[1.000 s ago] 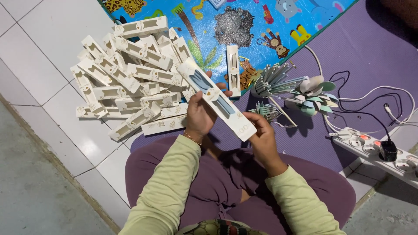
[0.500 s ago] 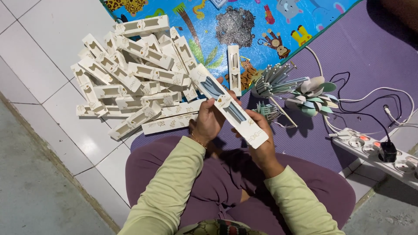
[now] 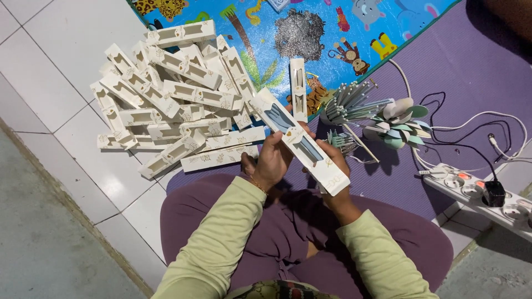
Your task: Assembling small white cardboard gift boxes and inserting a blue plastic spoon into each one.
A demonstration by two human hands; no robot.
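Note:
Both hands hold one long white cardboard box (image 3: 299, 141) with cut-out windows that show pale blue cutlery inside. My left hand (image 3: 271, 160) grips its near side around the middle. My right hand (image 3: 335, 177) is under its lower right end, mostly hidden by the box. The box lies slanted above my lap, just right of a big pile of the same white boxes (image 3: 172, 105). One more white box (image 3: 298, 88) lies alone on the mat behind it.
A bundle of pale blue and white spoons and forks (image 3: 382, 113) lies on the purple mat (image 3: 460, 72) to the right. A white power strip (image 3: 482, 196) with a black plug and cables sits further right. A colourful animal play mat (image 3: 310, 27) lies behind; white floor tiles (image 3: 61, 55) are at left.
The box in my hands has shifted a little to the right and toward my lap. Both hands kept hold of it. The pile has not changed.

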